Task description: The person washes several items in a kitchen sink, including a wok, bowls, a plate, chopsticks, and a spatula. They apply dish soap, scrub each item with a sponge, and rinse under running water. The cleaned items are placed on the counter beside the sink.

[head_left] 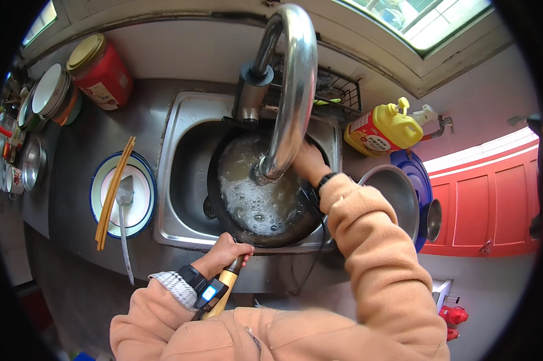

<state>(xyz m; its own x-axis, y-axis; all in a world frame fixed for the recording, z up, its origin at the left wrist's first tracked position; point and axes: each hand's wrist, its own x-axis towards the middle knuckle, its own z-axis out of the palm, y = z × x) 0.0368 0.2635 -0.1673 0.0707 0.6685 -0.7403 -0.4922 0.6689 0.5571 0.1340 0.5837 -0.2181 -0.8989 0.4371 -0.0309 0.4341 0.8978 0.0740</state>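
Observation:
A dark wok with foamy, cloudy water in it sits in the stainless steel sink. My left hand is closed round the wok's wooden handle at the front edge of the sink. My right hand reaches over the wok's right side; its fingers are partly hidden behind the curved chrome faucet, and whether they hold anything does not show. The faucet's spout hangs over the water.
Chopsticks and a metal spatula lie across enamel bowls at left. A red jar and stacked bowls stand behind. At right are a yellow detergent bottle, a metal basin and a black wire rack.

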